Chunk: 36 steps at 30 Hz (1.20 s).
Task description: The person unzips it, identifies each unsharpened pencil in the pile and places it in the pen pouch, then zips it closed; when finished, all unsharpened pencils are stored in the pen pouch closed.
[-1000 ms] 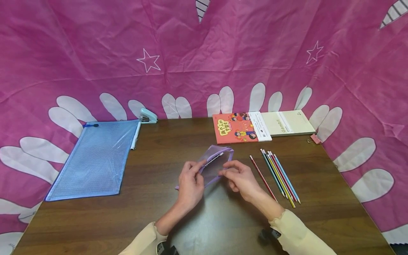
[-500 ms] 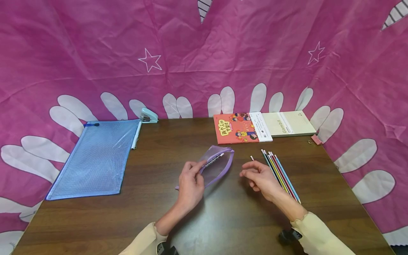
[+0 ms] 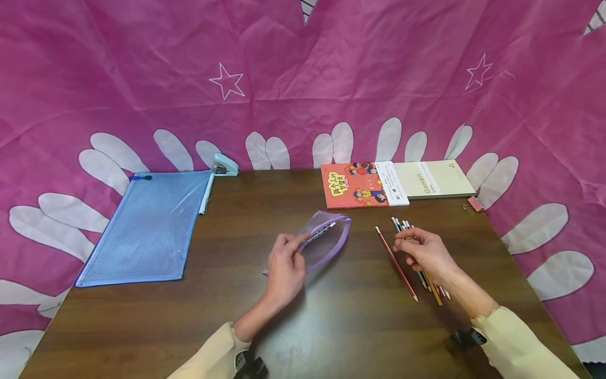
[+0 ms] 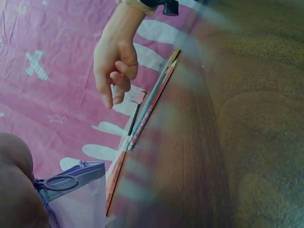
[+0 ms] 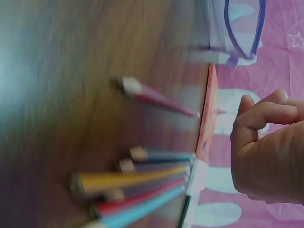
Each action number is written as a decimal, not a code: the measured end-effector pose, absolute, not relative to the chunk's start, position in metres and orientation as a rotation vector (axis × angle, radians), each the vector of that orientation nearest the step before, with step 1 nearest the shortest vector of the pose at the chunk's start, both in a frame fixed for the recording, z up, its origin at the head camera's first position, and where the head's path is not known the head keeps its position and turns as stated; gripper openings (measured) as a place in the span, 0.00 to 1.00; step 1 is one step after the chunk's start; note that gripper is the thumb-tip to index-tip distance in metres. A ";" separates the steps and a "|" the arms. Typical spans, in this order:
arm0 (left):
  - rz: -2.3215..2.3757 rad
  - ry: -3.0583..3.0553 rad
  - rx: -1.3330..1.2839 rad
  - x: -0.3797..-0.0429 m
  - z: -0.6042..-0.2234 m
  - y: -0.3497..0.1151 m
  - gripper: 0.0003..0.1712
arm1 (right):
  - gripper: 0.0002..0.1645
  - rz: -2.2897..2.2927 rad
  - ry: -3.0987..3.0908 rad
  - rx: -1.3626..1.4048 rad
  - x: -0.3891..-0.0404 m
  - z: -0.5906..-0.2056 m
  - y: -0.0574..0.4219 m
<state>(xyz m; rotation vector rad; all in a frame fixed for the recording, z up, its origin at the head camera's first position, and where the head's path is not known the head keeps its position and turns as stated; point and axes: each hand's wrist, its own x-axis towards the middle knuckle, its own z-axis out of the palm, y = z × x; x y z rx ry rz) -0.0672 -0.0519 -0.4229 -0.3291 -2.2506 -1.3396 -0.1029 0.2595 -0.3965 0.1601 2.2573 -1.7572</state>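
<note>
A purple see-through mesh pouch lies mid-table with its mouth spread. My left hand pinches its near left edge; the left wrist view shows the pouch's zip edge and ring beside that hand. Inside the mouth rests a black-and-white pencil. My right hand hovers over a bunch of several coloured pencils, fingers loosely bent and holding nothing, and hides part of them in the head view. One dark red pencil lies apart, between the pouch and the bunch.
A blue mesh zip folder lies at the left, with a light blue stapler behind it. Toward the back right are a red book and a cream notebook. A pink binder clip sits by the right edge.
My right hand has let go of the pouch's edge and moved right, past the dark red pencil, to over the pencil bunch. The left hand keeps its hold on the pouch.
</note>
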 end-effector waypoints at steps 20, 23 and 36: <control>-1.352 -2.256 -0.320 -0.067 -0.422 -0.051 0.28 | 0.20 -1.483 2.509 0.163 -0.114 -0.394 0.293; -1.357 -2.259 -0.315 -0.067 -0.422 -0.051 0.28 | 0.19 -1.441 2.534 0.150 -0.113 -0.398 0.296; -1.360 -2.256 -0.307 -0.067 -0.424 -0.051 0.27 | 0.12 -1.122 2.765 0.076 -0.110 -0.414 0.303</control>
